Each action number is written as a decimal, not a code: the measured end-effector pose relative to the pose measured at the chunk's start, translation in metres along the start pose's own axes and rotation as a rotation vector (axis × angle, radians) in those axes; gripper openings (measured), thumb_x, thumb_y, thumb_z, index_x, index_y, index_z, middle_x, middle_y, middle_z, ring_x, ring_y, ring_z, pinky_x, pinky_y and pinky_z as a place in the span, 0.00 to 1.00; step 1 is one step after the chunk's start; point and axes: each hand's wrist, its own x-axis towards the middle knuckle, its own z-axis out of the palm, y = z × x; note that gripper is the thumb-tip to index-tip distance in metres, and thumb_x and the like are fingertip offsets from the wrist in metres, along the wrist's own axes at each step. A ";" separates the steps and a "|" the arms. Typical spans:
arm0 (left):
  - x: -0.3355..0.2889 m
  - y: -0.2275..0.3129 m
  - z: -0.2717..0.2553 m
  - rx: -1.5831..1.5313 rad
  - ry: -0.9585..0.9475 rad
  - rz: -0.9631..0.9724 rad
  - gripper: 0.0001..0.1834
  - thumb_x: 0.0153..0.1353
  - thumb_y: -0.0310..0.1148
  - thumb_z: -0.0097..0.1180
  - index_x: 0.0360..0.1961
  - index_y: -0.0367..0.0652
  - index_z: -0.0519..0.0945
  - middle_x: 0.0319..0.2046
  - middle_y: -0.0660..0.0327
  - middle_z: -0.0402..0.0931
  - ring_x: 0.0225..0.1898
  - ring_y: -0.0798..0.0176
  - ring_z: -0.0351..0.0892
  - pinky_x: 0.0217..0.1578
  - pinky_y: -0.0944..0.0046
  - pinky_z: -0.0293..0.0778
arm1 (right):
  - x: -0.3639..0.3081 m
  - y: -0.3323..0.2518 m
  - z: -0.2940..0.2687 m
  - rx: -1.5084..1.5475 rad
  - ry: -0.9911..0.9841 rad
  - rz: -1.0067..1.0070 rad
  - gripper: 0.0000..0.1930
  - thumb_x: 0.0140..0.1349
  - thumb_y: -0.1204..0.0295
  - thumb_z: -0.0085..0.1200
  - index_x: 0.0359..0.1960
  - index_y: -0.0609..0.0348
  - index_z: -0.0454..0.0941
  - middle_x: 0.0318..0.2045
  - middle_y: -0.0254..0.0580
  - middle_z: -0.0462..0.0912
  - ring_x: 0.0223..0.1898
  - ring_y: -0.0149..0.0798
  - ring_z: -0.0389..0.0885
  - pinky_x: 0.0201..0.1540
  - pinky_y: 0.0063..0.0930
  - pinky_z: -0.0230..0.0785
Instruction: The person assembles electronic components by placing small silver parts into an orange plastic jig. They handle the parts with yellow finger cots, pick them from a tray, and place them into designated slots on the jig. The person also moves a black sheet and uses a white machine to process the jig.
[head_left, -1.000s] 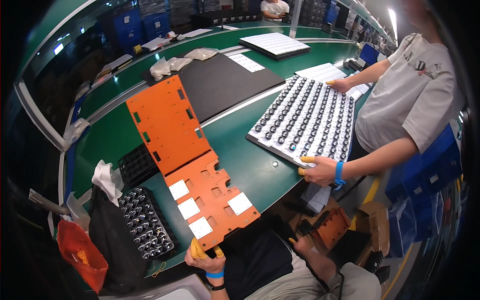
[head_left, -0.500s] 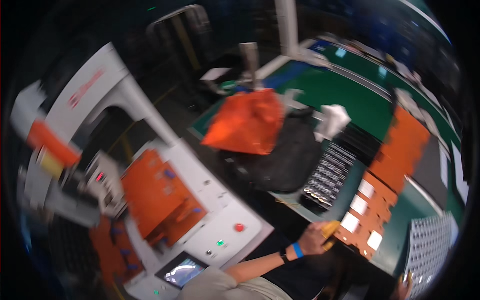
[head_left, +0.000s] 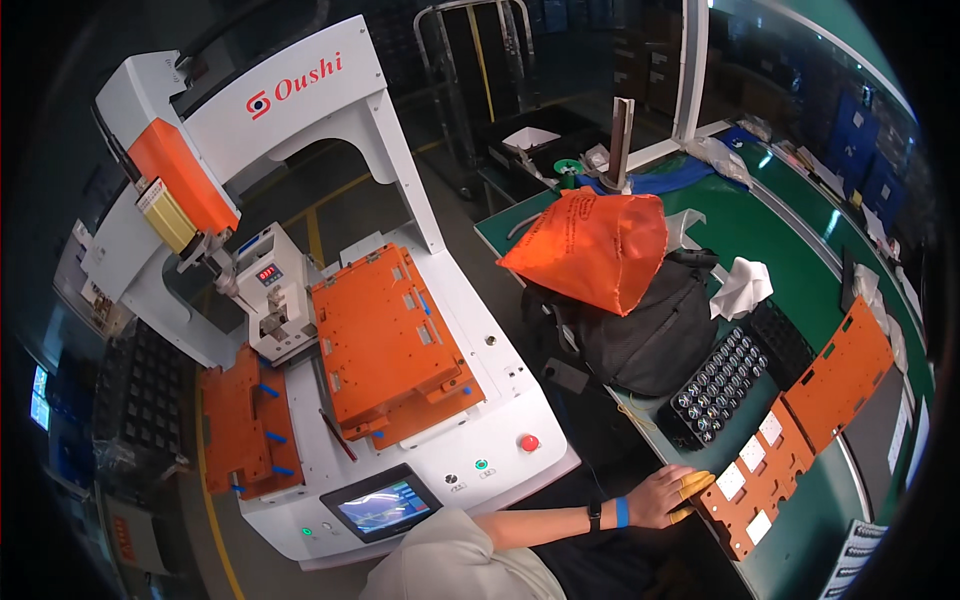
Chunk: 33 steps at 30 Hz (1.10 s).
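My left hand (head_left: 662, 498), with yellow covers on some fingers, grips the near left edge of an orange fixture plate (head_left: 738, 515). Its thumb and fingers close around that edge. Several white square pieces (head_left: 752, 453) lie in the plate's recesses. Joined at its far side is a second orange plate (head_left: 842, 375), which looks like its raised lid. Part of a pale tray with rows of dark slots (head_left: 857, 562) shows at the lower right. My right hand is out of view.
A black tray of round parts (head_left: 715, 385) stands beyond the fixture, near a black bag (head_left: 640, 350) with an orange bag (head_left: 590, 250) on top. To my left is a white machine (head_left: 500, 430) carrying orange fixtures (head_left: 385, 335), a screen (head_left: 380, 502) and a red button (head_left: 527, 442).
My view has turned, so the scene sits farther right and lower. The pale tray has mostly slid out at the lower right, and my right hand has left view. My left hand stays at the plate.
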 end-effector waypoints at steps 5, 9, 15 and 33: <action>-0.005 0.000 0.000 0.000 -0.007 -0.009 0.33 0.63 0.43 0.58 0.66 0.39 0.68 0.66 0.53 0.67 0.66 0.50 0.65 0.63 0.50 0.63 | -0.015 0.002 -0.007 -0.011 0.016 0.012 0.15 0.62 0.71 0.59 0.46 0.72 0.80 0.41 0.60 0.85 0.44 0.54 0.85 0.47 0.43 0.74; -0.003 -0.001 -0.005 -0.005 -0.013 -0.008 0.33 0.63 0.43 0.59 0.66 0.39 0.70 0.66 0.54 0.68 0.65 0.51 0.66 0.63 0.50 0.64 | -0.037 0.011 -0.018 0.001 0.065 0.044 0.15 0.62 0.73 0.59 0.47 0.71 0.80 0.42 0.59 0.85 0.45 0.52 0.85 0.47 0.42 0.74; 0.008 0.004 -0.016 0.119 0.002 -0.011 0.30 0.53 0.44 0.67 0.57 0.43 0.80 0.54 0.57 0.74 0.55 0.53 0.70 0.54 0.54 0.67 | -0.119 0.038 -0.056 0.032 0.258 0.192 0.14 0.62 0.75 0.58 0.48 0.71 0.80 0.44 0.57 0.85 0.45 0.50 0.85 0.48 0.41 0.74; 0.020 0.024 -0.027 0.191 -0.128 -0.026 0.31 0.60 0.40 0.61 0.61 0.33 0.73 0.56 0.50 0.72 0.59 0.45 0.65 0.61 0.45 0.59 | -0.383 -0.102 -0.264 -0.157 1.042 0.701 0.16 0.66 0.76 0.53 0.53 0.68 0.74 0.47 0.54 0.78 0.51 0.53 0.75 0.57 0.41 0.66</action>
